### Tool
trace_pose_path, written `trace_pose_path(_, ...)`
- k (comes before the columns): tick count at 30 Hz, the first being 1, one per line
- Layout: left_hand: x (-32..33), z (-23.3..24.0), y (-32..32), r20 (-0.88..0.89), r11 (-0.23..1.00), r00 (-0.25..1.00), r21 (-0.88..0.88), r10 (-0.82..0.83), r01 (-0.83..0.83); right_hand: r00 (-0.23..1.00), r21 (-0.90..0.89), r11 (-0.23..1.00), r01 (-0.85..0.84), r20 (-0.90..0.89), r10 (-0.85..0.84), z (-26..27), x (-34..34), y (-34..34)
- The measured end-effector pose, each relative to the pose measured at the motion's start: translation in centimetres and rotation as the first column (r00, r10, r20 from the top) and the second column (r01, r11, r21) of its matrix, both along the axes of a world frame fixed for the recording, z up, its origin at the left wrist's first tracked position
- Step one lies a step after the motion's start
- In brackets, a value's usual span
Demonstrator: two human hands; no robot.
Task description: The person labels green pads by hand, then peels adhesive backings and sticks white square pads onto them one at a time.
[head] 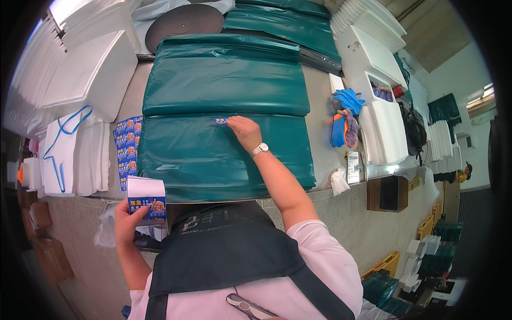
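Observation:
In my left hand is a strip of blue printed stickers on white backing paper, held at the table's front edge with the thumb across its printed face. My right hand, with a metal-banded watch on the wrist, has its fingertips at one small blue sticker over the green plastic bags. The fingers hide part of that sticker; whether it is stuck down does not show. These bags lie flat in a folded stack before me. More sticker sheets lie partly under the stack's left edge.
White foam boxes stand at the left, with a blue strap over foam pieces. At the right are blue gloves, a tape roll, crumpled white paper and a foam box. A round dark disc lies behind.

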State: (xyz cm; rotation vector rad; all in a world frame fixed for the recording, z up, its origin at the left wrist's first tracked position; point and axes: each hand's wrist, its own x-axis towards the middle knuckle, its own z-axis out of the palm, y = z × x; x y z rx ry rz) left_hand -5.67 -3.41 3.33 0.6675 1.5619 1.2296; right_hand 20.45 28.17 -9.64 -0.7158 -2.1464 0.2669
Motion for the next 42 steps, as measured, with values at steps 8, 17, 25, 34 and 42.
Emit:
trace_pose_path(8,1.3,-0.2,-0.4,0.019,1.0,1.0,-0.023,0.019,-0.019,0.901,-0.174,0.984,-0.047,0.417,0.117,-1.4,-1.5,-5.2)
trace_pose_path(17,0.8,0.5,0.7,0.012,0.999,1.0,0.021,0.025,-0.025,0.845,-0.22,0.938,0.268,0.521,-0.119,-2.1,2.1,-4.0)
trace_pose_path(25,0.2,-0.2,1.7,0.01,0.997,0.998,0.035,0.065,-0.066,0.633,-0.631,0.763,-0.142,0.535,0.56,1.6,1.4,-11.0)
trace_pose_path(34,-0.6,0.2,3.4,0.039,0.999,0.999,0.032,0.027,-0.028,0.62,-0.798,0.594,-0.102,0.416,0.665,1.9,-0.6,-3.8)
trace_pose_path(42,0.8,-1.2,4.9,0.175,0.99,0.982,-0.102,-0.076,0.095,0.902,-0.012,0.955,0.295,0.334,-0.274,11.4,-7.6,13.3)
